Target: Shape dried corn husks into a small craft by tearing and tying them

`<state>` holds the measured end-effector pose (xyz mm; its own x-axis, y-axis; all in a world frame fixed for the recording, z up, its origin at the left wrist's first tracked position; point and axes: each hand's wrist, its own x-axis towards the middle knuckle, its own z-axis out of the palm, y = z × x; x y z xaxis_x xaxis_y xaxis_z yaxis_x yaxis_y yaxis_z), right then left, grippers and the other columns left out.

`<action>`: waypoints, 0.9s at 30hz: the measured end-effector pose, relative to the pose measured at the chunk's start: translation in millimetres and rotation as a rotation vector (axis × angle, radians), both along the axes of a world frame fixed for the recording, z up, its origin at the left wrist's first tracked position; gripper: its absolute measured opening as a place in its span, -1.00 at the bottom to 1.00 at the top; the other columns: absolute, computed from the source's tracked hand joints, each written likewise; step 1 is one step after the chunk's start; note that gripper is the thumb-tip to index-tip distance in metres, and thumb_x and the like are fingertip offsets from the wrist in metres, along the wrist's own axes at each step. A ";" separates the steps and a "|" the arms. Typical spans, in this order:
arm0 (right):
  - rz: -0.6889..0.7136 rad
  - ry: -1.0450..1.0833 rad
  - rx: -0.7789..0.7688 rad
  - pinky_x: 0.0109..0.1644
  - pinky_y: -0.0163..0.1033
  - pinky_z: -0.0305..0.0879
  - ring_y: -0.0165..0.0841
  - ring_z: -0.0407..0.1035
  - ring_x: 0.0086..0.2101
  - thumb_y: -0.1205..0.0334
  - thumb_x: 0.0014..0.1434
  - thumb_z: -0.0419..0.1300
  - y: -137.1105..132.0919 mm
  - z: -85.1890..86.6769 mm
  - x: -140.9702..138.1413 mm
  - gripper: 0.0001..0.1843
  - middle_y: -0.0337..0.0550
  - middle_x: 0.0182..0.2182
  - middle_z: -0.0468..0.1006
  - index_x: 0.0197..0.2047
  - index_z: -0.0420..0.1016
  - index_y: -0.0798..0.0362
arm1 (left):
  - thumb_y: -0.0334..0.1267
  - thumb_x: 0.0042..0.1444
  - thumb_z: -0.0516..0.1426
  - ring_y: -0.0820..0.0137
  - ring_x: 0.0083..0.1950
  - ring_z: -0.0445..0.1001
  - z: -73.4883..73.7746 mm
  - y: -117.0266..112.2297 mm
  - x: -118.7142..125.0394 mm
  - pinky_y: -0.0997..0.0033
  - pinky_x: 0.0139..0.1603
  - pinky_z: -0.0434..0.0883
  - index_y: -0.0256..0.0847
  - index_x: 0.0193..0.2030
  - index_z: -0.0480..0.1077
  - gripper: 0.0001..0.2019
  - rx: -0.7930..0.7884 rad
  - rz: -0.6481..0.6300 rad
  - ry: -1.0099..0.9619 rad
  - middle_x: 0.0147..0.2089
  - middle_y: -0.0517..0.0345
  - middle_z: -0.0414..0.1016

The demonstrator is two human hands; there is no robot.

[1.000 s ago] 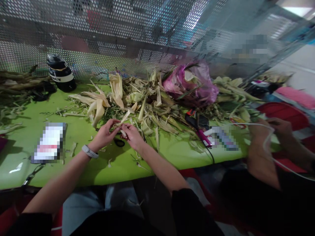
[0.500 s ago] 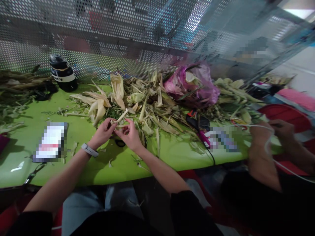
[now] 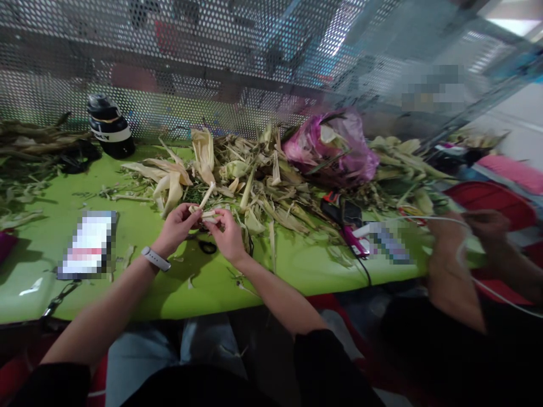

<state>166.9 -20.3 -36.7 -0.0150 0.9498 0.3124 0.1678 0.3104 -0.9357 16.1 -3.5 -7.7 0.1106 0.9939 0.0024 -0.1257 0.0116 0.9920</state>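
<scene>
Between my two hands is a pale strip of corn husk (image 3: pixel 207 195), folded or twisted, with one end sticking up. My left hand (image 3: pixel 180 226), with a light band on its wrist, pinches it from the left. From the right, my right hand (image 3: pixel 227 233) pinches the husk piece's other part between thumb and fingers. Just below the hands, the black handle loop (image 3: pixel 207 247) of what look like scissors lies on the green table (image 3: pixel 169 297). A heap of dry corn husks (image 3: pixel 271 186) spreads right behind my hands.
A phone (image 3: pixel 87 244) lies at left, a black bottle (image 3: pixel 111 127) behind it. Near the perforated metal panel (image 3: pixel 190 73) stands a pink plastic bag (image 3: pixel 335 147). At right are a second phone (image 3: pixel 392 242), a white cable (image 3: pixel 460 249) and a co-worker's hands (image 3: pixel 487 226).
The upright end of the husk strip has tilted left. My right hand has shifted slightly down, and its fingers have closed more on the husk.
</scene>
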 end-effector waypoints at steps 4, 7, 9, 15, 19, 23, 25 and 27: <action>-0.019 -0.027 -0.003 -0.30 -0.23 0.42 -0.38 0.46 -0.47 0.01 0.19 0.22 0.8 -2.2 1.9 -0.57 -0.24 -0.38 0.55 0.05 0.27 0.00 | 0.00 -0.04 0.30 0.52 -0.47 0.37 -4.1 -0.4 2.0 0.51 -0.40 0.34 -0.26 -0.26 0.38 -0.62 0.024 0.037 -0.005 -0.48 0.25 0.42; -0.049 -0.081 -0.025 -0.34 -0.24 0.41 -0.39 0.46 -0.50 -0.02 0.20 0.21 2.4 -3.2 3.7 -0.68 -0.23 -0.39 0.56 -0.10 0.35 0.01 | 0.01 -0.02 0.29 0.53 -0.48 0.37 -6.7 -0.2 2.7 0.52 -0.41 0.33 -0.27 -0.27 0.38 -0.62 0.033 0.054 0.001 -0.49 0.26 0.41; -0.077 -0.115 0.004 -0.29 -0.22 0.41 -0.36 0.47 -0.47 -0.02 0.22 0.19 2.0 -2.3 4.6 -0.61 -0.24 -0.40 0.56 0.01 0.32 0.00 | 0.00 0.00 0.28 0.52 -0.48 0.38 -7.6 -0.4 3.0 0.51 -0.40 0.35 -0.26 -0.26 0.36 -0.63 0.039 0.054 -0.003 -0.49 0.26 0.42; -0.142 -0.239 0.134 -0.04 -0.13 0.35 -0.27 0.48 -0.25 -0.03 0.24 0.16 -2.7 -1.4 3.6 -0.65 -0.14 -0.34 0.58 -0.02 0.32 0.01 | -0.01 0.03 0.27 0.52 -0.49 0.39 -9.5 -1.3 4.7 0.49 -0.41 0.37 -0.23 -0.27 0.31 -0.65 0.035 0.069 -0.022 -0.50 0.28 0.41; -0.154 -0.264 0.173 -0.02 -0.13 0.34 -0.26 0.47 -0.24 0.00 0.26 0.16 -3.5 -2.4 2.4 -0.61 -0.15 -0.35 0.58 0.07 0.30 0.01 | 0.00 0.04 0.25 0.51 -0.51 0.38 -9.8 -1.8 6.0 0.49 -0.44 0.37 -0.22 -0.25 0.30 -0.65 0.047 0.094 0.001 -0.52 0.30 0.38; -0.140 -0.429 0.284 -0.03 -0.09 0.31 -0.21 0.45 -0.24 0.05 0.31 0.11 -1.7 -2.5 3.0 -0.73 -0.05 -0.31 0.59 -0.04 0.44 0.03 | -0.02 0.08 0.22 0.49 -0.51 0.37 -12.1 -1.5 5.2 0.48 -0.45 0.36 -0.22 -0.23 0.30 -0.68 0.054 0.108 0.061 -0.52 0.29 0.37; -0.117 -0.583 0.343 -0.05 -0.07 0.30 -0.19 0.43 -0.25 0.11 0.36 0.04 -0.9 -2.7 3.6 -0.73 0.00 -0.30 0.59 -0.13 0.51 0.06 | -0.03 0.12 0.19 0.46 -0.49 0.37 -15.3 -0.8 3.9 0.46 -0.44 0.35 -0.21 -0.20 0.30 -0.70 0.089 0.116 0.131 -0.51 0.27 0.38; -0.105 -0.722 0.394 -0.08 -0.06 0.29 -0.17 0.41 -0.25 0.18 0.38 -0.02 -1.4 -2.4 4.1 -0.68 0.03 -0.31 0.58 -0.16 0.54 0.09 | -0.05 0.15 0.16 0.44 -0.47 0.37 -18.0 -0.3 1.8 0.45 -0.42 0.33 -0.21 -0.17 0.31 -0.73 0.154 0.133 0.236 -0.49 0.25 0.38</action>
<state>171.0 -21.7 -39.1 -0.2567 0.7804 0.5701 0.7321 0.5421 -0.4125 17.9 -3.8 -25.6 -0.0047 0.9896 0.1435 0.1181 -0.1419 0.9828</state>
